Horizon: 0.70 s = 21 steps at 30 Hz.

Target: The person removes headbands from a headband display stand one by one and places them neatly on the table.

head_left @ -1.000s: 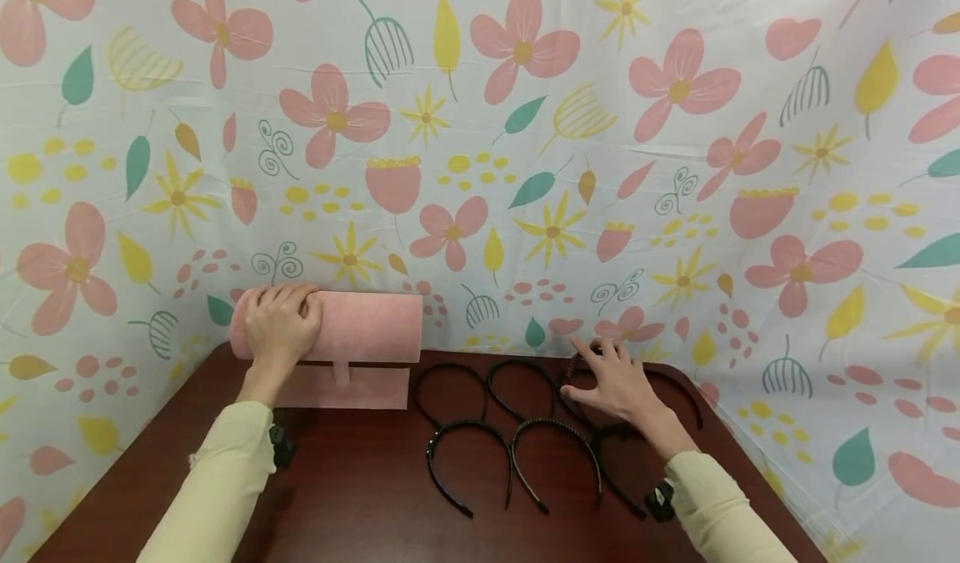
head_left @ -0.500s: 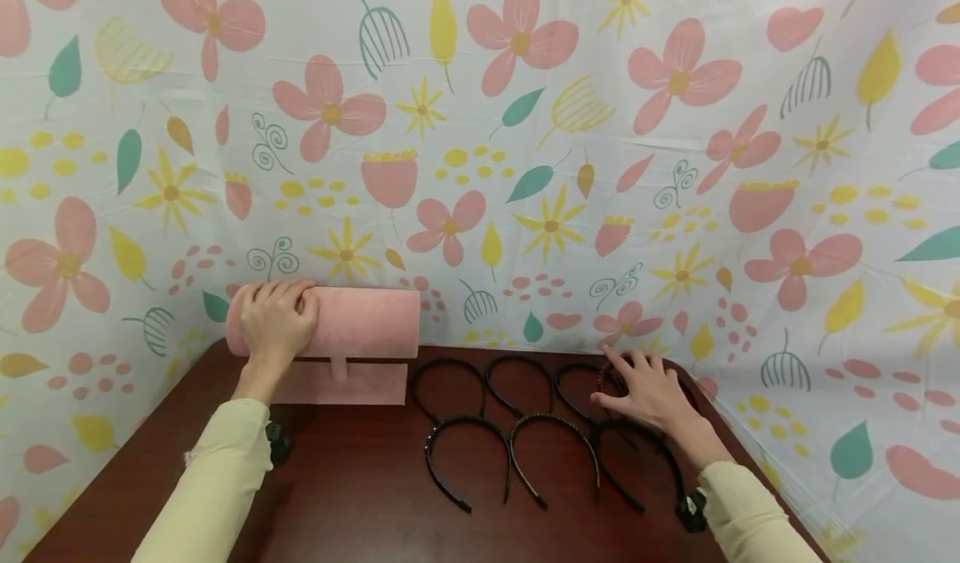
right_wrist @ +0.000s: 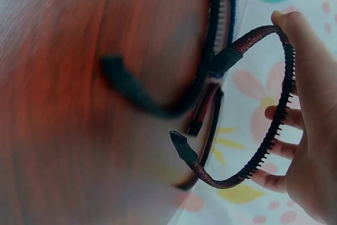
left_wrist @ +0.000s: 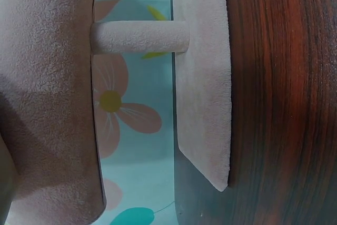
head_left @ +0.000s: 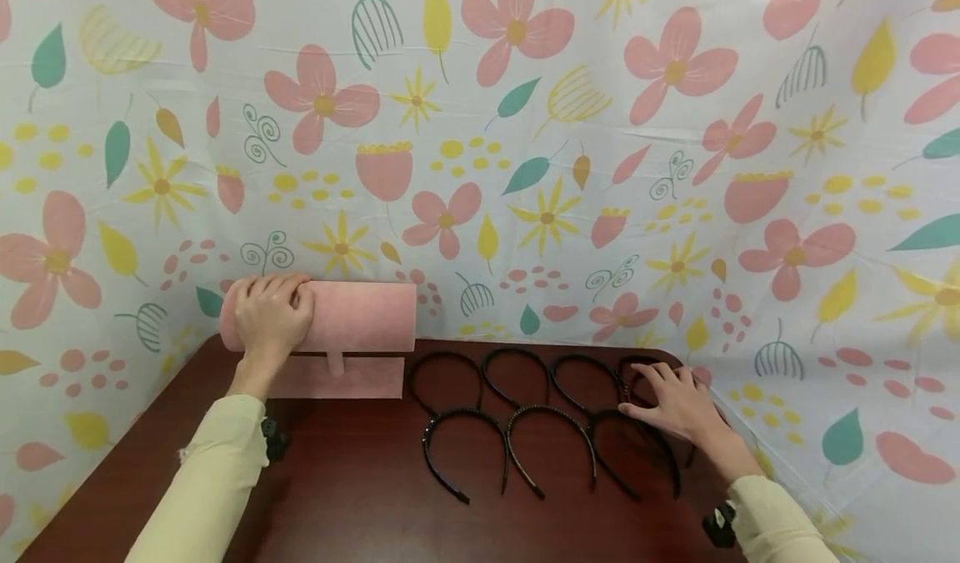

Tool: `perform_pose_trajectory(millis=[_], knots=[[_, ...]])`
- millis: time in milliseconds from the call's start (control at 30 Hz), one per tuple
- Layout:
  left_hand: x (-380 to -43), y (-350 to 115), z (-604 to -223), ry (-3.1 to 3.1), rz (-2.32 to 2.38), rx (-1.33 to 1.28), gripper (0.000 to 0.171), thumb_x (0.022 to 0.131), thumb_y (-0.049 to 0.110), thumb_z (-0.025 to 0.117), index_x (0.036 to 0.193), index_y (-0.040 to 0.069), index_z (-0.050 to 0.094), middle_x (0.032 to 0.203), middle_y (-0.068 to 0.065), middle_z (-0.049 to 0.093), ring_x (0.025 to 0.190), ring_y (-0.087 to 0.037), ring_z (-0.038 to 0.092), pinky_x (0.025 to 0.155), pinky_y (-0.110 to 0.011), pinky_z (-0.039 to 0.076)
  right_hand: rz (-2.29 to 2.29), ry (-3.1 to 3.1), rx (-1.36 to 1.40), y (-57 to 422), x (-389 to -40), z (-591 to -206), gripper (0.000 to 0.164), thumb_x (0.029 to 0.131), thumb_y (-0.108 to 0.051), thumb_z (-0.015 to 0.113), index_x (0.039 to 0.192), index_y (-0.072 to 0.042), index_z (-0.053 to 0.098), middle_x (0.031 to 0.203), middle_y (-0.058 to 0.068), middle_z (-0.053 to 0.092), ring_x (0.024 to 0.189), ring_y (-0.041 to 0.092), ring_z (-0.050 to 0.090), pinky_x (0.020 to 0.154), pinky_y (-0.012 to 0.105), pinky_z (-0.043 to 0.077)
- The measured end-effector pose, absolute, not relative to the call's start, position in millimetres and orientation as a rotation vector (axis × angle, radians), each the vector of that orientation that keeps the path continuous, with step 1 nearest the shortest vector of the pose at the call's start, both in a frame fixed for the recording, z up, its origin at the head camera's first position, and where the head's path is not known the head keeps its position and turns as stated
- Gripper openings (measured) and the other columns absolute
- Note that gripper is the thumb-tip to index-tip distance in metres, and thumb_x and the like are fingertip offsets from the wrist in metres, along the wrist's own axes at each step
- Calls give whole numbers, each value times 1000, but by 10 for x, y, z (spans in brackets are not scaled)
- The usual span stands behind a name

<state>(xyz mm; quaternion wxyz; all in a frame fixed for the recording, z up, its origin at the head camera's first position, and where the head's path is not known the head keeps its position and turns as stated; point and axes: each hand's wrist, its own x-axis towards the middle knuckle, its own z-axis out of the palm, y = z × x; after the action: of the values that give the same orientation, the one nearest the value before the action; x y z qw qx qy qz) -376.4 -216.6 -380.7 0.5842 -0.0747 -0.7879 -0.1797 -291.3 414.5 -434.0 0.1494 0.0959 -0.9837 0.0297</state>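
My left hand (head_left: 273, 317) curls over the left part of a pink plush roll stand (head_left: 367, 317). In the left wrist view its post (left_wrist: 139, 36) joins the roll to a flat base, and most of my hand is out of that view. At the table's back right, my right hand (head_left: 678, 404) holds a dark headband (right_wrist: 253, 38) with reddish wrapped ends and small teeth. Its thumb is at one side of the band, its fingertips (right_wrist: 271, 112) behind the toothed part. A black headband (head_left: 656, 434) lies just in front of this hand.
Several more dark headbands lie in two rows on the reddish-brown table (head_left: 360, 480), among them a beaded one (head_left: 551, 409) in the front row and a plain one (head_left: 446, 354) behind. A flower-printed cloth (head_left: 480, 129) hangs along the back edge.
My right hand has moved rightward along the back of the table with the reddish headband. My left hand has stayed on the stand. The head view has tipped slightly downward.
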Motion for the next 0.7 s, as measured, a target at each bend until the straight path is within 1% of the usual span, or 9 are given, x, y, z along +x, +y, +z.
perform_pose_trajectory(millis=[100,167,267,333,500,700], knots=[[-3764,-2174,-3807,-1844,-419,-175,34,91,23,48,95,7,79,94,-14,77,92,-36,69,98,-55,44,91,-2848,246,4258,-2876,-4359,86,82,-70,62,143,-12,48,139,21,49,123,54,41,86,76,35],[-3774,-2175,-3812,-1840,-424,-174,34,91,24,48,94,8,79,94,-13,76,92,-35,69,98,-55,44,91,-2859,227,4329,-2844,-4372,85,82,-70,62,142,-11,49,139,22,48,127,54,38,85,77,35],[-3793,-2177,-3821,-1835,-427,-170,34,91,24,49,93,8,78,93,-13,76,91,-36,68,98,-55,44,91,-2871,216,4421,-2807,-4404,83,81,-68,65,139,-10,51,139,23,47,131,54,33,81,76,36],[-3804,-2175,-3824,-1831,-435,-169,34,90,24,49,92,8,78,93,-13,76,91,-35,68,98,-55,44,89,-2880,213,4474,-2784,-4426,82,81,-67,66,138,-10,53,138,24,47,130,55,34,81,76,36],[-3815,-2168,-3830,-1822,-443,-170,32,90,23,50,91,9,78,92,-12,76,90,-35,68,98,-54,45,85,-2930,185,4596,-2770,-4470,83,81,-67,65,139,-9,53,136,25,46,121,59,40,79,74,37],[-3817,-2181,-3835,-1829,-437,-171,31,89,22,50,92,9,78,92,-12,76,91,-35,68,98,-54,45,81,-3007,158,4702,-2808,-4534,81,83,-68,62,139,-10,54,136,25,45,116,57,45,75,70,39]])
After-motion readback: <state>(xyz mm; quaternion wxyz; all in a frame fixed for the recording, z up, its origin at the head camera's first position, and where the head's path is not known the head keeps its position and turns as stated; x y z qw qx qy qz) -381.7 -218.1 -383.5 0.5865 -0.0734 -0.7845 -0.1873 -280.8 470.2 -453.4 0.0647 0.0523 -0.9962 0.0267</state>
